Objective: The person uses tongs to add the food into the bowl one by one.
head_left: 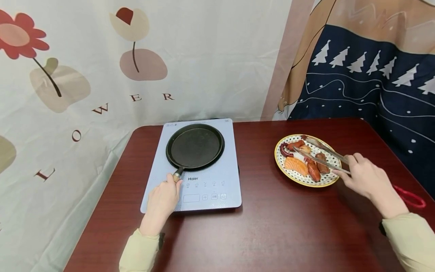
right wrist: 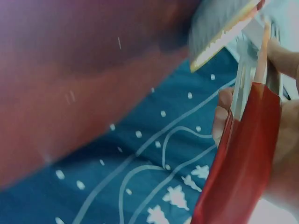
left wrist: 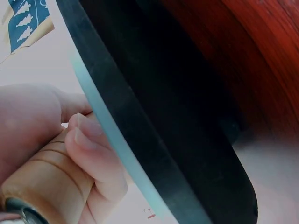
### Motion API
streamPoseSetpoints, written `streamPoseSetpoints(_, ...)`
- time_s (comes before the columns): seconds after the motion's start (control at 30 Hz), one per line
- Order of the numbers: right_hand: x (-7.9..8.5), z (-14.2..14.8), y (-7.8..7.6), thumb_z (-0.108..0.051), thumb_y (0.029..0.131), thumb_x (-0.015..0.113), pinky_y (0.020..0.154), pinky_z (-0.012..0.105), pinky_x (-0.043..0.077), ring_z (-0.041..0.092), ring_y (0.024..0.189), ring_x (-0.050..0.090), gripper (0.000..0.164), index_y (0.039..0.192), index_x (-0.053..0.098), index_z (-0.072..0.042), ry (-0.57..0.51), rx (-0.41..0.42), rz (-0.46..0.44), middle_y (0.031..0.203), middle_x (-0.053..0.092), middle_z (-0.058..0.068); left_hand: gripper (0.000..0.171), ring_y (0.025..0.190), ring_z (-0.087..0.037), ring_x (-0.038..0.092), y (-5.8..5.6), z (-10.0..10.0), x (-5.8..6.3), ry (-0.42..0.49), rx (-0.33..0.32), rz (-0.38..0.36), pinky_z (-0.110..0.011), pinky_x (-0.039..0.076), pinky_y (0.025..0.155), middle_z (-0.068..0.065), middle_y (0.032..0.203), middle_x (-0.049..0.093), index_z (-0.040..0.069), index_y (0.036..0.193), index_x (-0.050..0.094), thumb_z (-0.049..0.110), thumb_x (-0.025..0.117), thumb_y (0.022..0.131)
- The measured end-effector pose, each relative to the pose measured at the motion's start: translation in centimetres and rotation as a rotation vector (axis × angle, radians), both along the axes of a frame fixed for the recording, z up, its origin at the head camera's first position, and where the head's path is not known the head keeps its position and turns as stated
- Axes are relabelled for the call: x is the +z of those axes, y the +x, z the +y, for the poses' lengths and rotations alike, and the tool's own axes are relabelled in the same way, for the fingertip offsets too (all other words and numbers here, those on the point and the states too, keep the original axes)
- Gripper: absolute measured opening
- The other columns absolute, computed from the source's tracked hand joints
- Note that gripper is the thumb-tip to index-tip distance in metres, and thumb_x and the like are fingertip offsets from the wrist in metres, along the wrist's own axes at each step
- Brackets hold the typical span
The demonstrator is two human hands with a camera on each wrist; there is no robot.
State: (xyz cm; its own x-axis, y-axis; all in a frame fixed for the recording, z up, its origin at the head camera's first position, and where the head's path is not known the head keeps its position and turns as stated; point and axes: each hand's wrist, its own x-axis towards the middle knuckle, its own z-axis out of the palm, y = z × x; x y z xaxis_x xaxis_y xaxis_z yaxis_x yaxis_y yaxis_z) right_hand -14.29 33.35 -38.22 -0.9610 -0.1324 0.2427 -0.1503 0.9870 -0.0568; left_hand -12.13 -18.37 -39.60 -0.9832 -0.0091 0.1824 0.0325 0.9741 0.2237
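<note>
A round black frying pan sits on a pale blue induction cooktop. My left hand grips the pan's wooden handle, fingers curled round it in the left wrist view. At the right, my right hand holds metal tongs with a red handle. Their two arms stand apart, tips over a dotted plate with a yellow rim. On the plate lie an orange salmon piece, a sausage, a dark red tentacle and other food pieces. Whether the tips touch any food I cannot tell.
The dark red wooden table carries everything. Behind it hangs a white flower-print cloth, with a navy cloth with white trees at the right. Table surface lies between the cooktop and the plate.
</note>
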Motion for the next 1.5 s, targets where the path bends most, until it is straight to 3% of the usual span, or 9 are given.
streamPoseSetpoints(0.2,2.3,1.2,-1.9,-0.026,0.062,0.081,0.051,0.049,0.045,0.036,0.066,0.053,0.055,0.098,0.058,0.009,0.172,0.166,0.143,0.084,0.055,0.025,0.029,0.05,-0.041,0.056,-0.1,0.0,-0.1,0.004,0.005,-0.002,-0.045,0.04,0.041,-0.023,0.059,0.057,-0.004,0.089,0.045,0.024,0.051,0.094)
streamPoseSetpoints(0.37,4.1,1.0,-3.6,-0.024,0.057,0.082,0.052,0.047,0.045,0.036,0.069,0.053,0.053,0.097,0.061,0.006,0.303,0.266,0.186,0.084,0.056,0.021,0.03,0.051,-0.04,0.057,-0.1,0.0,-0.2,0.003,0.007,-0.001,-0.045,0.04,0.041,-0.023,0.06,0.058,-0.004,0.091,0.046,0.026,0.051,0.094)
streamPoseSetpoints(0.53,5.6,0.2,-5.2,-0.029,0.059,0.082,0.055,0.044,0.046,0.033,0.073,0.055,0.054,0.097,0.062,0.003,0.435,0.325,0.147,0.086,0.059,0.019,0.03,0.052,-0.041,0.057,-0.1,0.0,-0.3,0.005,0.009,-0.002,-0.046,0.04,0.041,-0.024,0.061,0.059,-0.004,0.092,0.046,0.026,0.051,0.094)
streamPoseSetpoints(0.73,6.6,-0.6,-6.8,-0.032,0.064,0.081,0.059,0.044,0.048,0.031,0.075,0.057,0.049,0.097,0.064,0.0,0.527,0.33,0.028,0.087,0.06,0.017,0.03,0.051,-0.04,0.057,-0.1,0.1,-0.3,0.003,0.002,0.006,-0.045,0.04,0.041,-0.023,0.06,0.058,-0.003,0.09,0.045,0.025,0.052,0.094)
streamPoseSetpoints(0.9,6.9,-1.0,-7.4,-0.032,0.066,0.081,0.057,0.04,0.049,0.028,0.069,0.057,0.042,0.094,0.064,-0.005,0.533,0.313,-0.067,0.079,0.063,0.014,0.029,0.051,-0.041,0.057,0.0,0.2,-0.1,0.002,-0.001,0.001,-0.046,0.041,0.042,-0.024,0.06,0.058,-0.003,0.09,0.045,0.024,0.052,0.094)
streamPoseSetpoints(1.17,7.2,-1.3,-8.3,-0.032,0.069,0.078,0.055,0.04,0.05,0.024,0.063,0.057,0.043,0.104,0.066,-0.008,0.517,0.275,-0.214,0.073,0.067,0.01,0.03,0.051,-0.041,0.056,0.0,0.0,-0.1,-0.008,0.001,-0.003,-0.046,0.04,0.041,-0.024,0.06,0.058,-0.004,0.091,0.045,0.025,0.051,0.094)
streamPoseSetpoints(1.5,7.5,-2.3,-8.3,-0.027,0.073,0.075,0.048,0.038,0.048,0.021,0.056,0.058,0.032,0.1,0.069,-0.011,0.499,0.29,-0.261,0.069,0.067,0.009,0.03,0.051,-0.041,0.056,0.1,0.0,-0.1,-0.009,0.001,0.01,-0.046,0.041,0.041,-0.024,0.061,0.059,-0.004,0.09,0.045,0.025,0.052,0.094)
